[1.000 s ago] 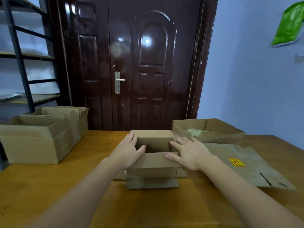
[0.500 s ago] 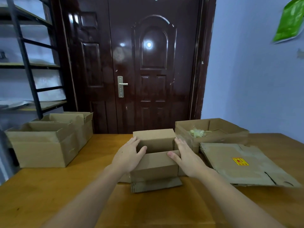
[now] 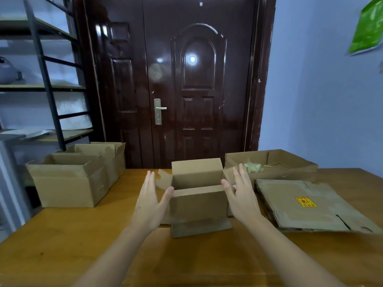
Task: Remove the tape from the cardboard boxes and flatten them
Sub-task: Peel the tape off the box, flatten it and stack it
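The small cardboard box (image 3: 198, 195) stands open-topped at the middle of the counter (image 3: 62, 245), its flaps spread and one lying flat toward the near edge, with neither grip on it: the left hand (image 3: 149, 204) and the right hand (image 3: 241, 198) hover one on each side, fingers straight and spread wide, palms facing inward, holding nothing; the left thumb is at or just beside the near left corner, and whether it touches I cannot tell. I see no tape on this box, so by my judgement the stripping is done here and the collapse is what remains, likely a push on two opposite walls. To the right, near, a flattened stack of cardboard (image 3: 306, 206) with a yellow label lies finished. Beyond it, far right, a shallow open box (image 3: 275, 164) holds a pale crumpled wad (image 3: 253, 167), probably peeled tape. At the far left two larger open boxes (image 3: 70, 181) stand together, not yet flattened. The counter is orange-brown wood. Behind it a dark glossy door (image 3: 186, 79) fills the far wall, a metal shelf rack (image 3: 41, 69) stands left, and the right wall is blue with a green sheet (image 3: 369, 27) high up.
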Available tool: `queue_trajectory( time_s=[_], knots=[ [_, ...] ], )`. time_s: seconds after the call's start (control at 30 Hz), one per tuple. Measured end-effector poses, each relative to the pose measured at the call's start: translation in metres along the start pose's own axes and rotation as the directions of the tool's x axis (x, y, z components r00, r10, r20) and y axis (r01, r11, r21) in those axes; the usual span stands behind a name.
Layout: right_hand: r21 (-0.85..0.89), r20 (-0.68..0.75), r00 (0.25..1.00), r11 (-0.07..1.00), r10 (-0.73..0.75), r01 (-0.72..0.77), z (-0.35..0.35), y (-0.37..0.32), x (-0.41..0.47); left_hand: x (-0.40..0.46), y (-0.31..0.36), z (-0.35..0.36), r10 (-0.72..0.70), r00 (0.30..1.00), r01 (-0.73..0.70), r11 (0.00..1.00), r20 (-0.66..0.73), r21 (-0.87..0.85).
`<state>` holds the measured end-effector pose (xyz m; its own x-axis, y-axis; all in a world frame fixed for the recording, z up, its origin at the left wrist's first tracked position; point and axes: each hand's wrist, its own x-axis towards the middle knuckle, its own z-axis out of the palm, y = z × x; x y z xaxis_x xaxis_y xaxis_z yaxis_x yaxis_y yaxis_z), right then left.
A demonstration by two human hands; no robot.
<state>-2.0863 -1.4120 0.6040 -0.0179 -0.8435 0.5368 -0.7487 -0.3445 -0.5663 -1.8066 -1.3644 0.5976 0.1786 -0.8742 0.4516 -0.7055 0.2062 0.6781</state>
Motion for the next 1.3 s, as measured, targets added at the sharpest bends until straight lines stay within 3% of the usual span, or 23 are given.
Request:
queue_trajectory(
  time_s=[0.1, 0.23, 0.33, 0.47, 0.77, 1.03, 1.2, 1.3],
  knots=[
    [0.061, -0.052, 0.998, 0.998, 0.030, -0.026, 0.005, 0.005, -0.019, -0.014, -0.001, 0.004, -0.085, 0.993, 0.102, 0.968, 0.083, -0.230],
    [0.006, 0.049, 0.996, 0.997, 0.079, -0.079, 0.015, 0.009, -0.028, -0.025, 0.008, 0.014, -0.086, 0.986, 0.141, 0.894, 0.146, -0.426],
    [0.075, 0.121, 0.984, 0.987, 0.130, -0.139, 0.015, 0.008, -0.024, -0.028, 0.017, 0.019, -0.041, 0.988, 0.112, 0.859, 0.152, -0.500],
    [0.178, 0.198, 0.965, 0.962, 0.173, -0.208, 0.014, 0.008, -0.019, -0.031, 0.023, 0.025, 0.042, 0.984, 0.046, 0.881, 0.174, -0.471],
    [0.126, 0.179, 0.971, 0.975, 0.157, -0.180, 0.018, -0.003, -0.007, -0.030, 0.025, 0.033, 0.067, 0.958, 0.014, 0.960, 0.278, -0.281],
    [0.202, 0.292, 0.941, 0.951, 0.171, -0.235, 0.024, -0.014, -0.006, -0.039, 0.025, 0.042, 0.147, 0.948, -0.095, 0.977, 0.283, -0.189],
    [0.365, 0.308, 0.925, 0.869, 0.224, -0.332, 0.019, -0.015, -0.004, -0.047, 0.024, 0.042, 0.265, 0.936, -0.235, 0.960, 0.230, -0.150],
    [0.502, 0.284, 0.935, 0.797, 0.214, -0.335, 0.009, -0.021, 0.002, -0.052, 0.023, 0.039, 0.400, 0.889, -0.404, 0.914, 0.226, -0.026]
  ],
)
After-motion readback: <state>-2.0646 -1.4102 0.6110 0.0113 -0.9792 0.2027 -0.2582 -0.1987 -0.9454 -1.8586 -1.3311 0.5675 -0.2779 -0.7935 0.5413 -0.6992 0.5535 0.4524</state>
